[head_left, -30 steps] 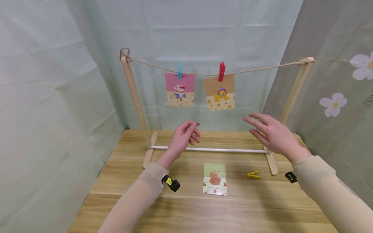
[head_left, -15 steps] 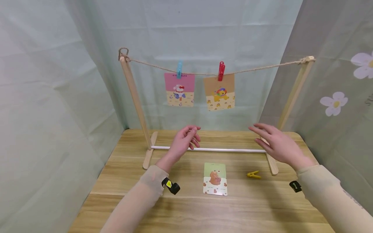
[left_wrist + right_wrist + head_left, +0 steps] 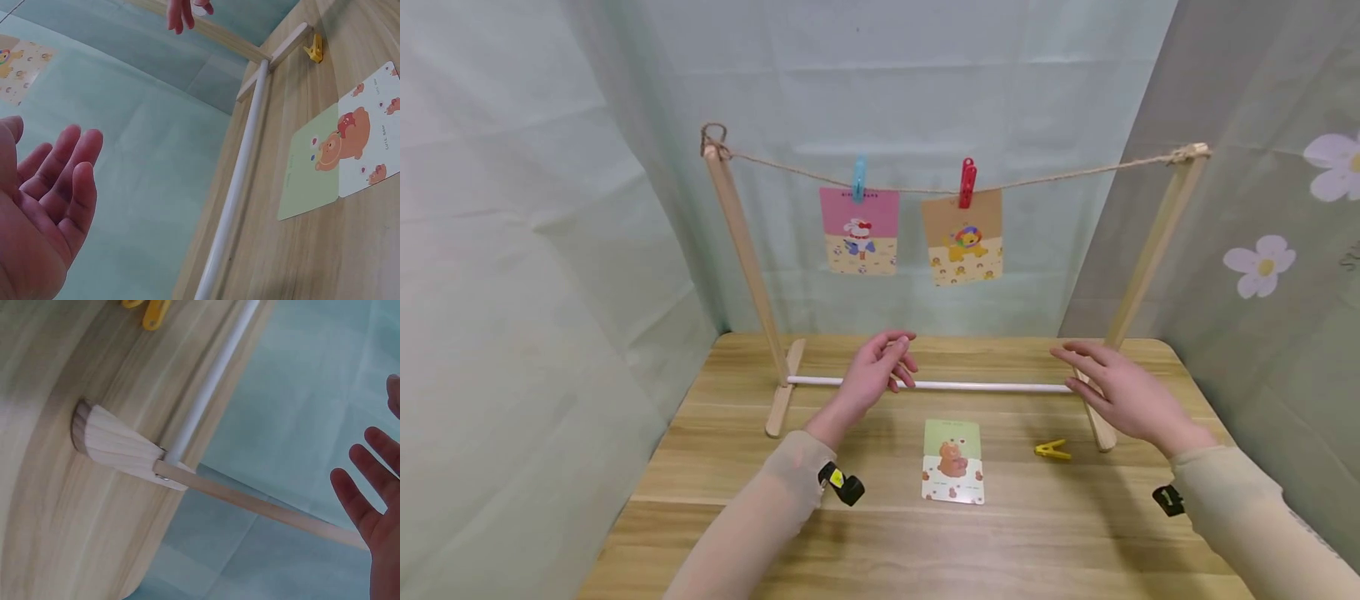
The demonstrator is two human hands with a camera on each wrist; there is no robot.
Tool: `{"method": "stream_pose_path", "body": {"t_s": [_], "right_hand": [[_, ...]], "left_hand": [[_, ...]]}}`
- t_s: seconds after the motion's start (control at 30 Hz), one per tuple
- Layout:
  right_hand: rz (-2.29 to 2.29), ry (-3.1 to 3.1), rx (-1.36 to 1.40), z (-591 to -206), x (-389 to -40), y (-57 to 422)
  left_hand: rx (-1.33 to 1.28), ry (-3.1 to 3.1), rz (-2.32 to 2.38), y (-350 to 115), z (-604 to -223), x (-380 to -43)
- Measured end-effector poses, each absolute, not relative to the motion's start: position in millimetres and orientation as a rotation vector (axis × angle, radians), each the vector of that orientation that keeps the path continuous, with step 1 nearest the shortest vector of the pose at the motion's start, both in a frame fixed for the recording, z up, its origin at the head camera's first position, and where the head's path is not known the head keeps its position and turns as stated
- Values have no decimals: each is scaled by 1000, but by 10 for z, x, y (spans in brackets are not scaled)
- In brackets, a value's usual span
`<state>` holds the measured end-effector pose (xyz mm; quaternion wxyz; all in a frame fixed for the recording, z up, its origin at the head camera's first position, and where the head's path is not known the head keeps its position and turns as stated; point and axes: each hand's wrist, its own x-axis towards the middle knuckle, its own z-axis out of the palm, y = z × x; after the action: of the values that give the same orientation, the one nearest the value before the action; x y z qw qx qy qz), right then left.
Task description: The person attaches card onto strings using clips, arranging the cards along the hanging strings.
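My left hand (image 3: 876, 367) hovers over the white crossbar (image 3: 985, 386), its fingers loosely bent and the palm bare in the left wrist view. Near the right post, my right hand (image 3: 1116, 387) hangs in the air with fingers spread and nothing in them. A green-and-white bear card (image 3: 952, 461) lies on the table between my forearms. To its right is a yellow clothespin (image 3: 1051, 450), below my right fingers. Above, a blue clothespin (image 3: 859, 179) holds a pink rabbit card (image 3: 860, 232) on the twine (image 3: 1067, 176). Beside it a red clothespin (image 3: 967, 183) holds a tilted orange lion card (image 3: 964, 237).
The twine runs between a left wooden post (image 3: 745, 258) and a right wooden post (image 3: 1157, 242), each on a flat foot. The rack stands at the back of the wooden table (image 3: 1000, 550). Pale cloth (image 3: 970, 92) hangs behind and at both sides.
My right hand has lowered and shifted slightly right, away from the hanging cards. My left hand has dropped a little. The cards and clothespins stay in place.
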<state>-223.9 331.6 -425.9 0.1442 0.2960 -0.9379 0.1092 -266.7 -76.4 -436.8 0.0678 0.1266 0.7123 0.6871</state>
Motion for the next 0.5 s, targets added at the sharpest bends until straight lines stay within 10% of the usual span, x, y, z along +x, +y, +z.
{"method": "stream_pose_path", "body": {"t_s": [0.5], "right_hand": [[374,-2817,834,-4488,-2113,3360]], "left_hand": [[386,2199,2049,-752,-4543,-2627]]}}
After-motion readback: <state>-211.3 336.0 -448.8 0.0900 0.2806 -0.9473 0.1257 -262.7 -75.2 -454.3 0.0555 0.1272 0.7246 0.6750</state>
